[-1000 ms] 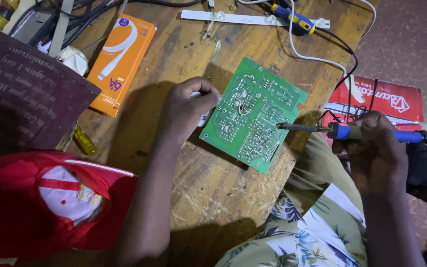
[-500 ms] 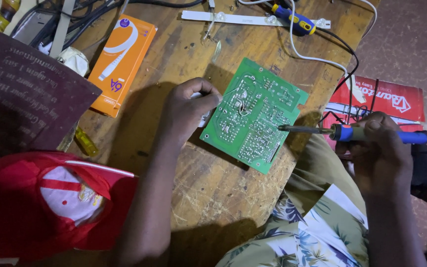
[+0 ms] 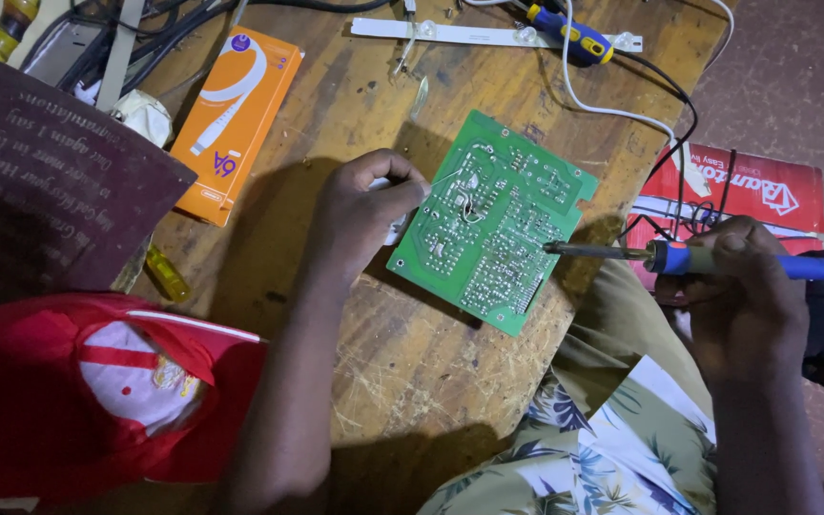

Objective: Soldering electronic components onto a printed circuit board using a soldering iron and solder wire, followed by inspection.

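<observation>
The green board (image 3: 491, 219) lies solder side up on the wooden tabletop (image 3: 412, 372), its lower edge close to the table's near rim. The left hand (image 3: 366, 205) rests at the board's 9 o'clock edge, fingers curled and pinching something small and pale against that edge; what it is cannot be made out. A thin bright wire (image 3: 460, 195) loops across the board just beside those fingers.

The right hand (image 3: 751, 286) is clenched around the blue grip of a soldering iron (image 3: 660, 256), held level off the table's 3 o'clock side. Its tip sits at the board's right edge, over the rim; whether it touches the copper cannot be told.

Compared with a second ago, the change is slight: the iron has crept a little inward, from just outside the board to its rim, while the left hand and board have stayed put. That reads as the iron closing on a joint, with the board being steadied for it.

At 11 o'clock from the board lies an orange box (image 3: 234, 119); at 12 o'clock, a white strip (image 3: 488, 35) and a blue-and-yellow screwdriver (image 3: 569, 31). A red cap (image 3: 97, 391) sits at 8 o'clock, a red packet (image 3: 755, 186) at 3 o'clock, behind the iron.
</observation>
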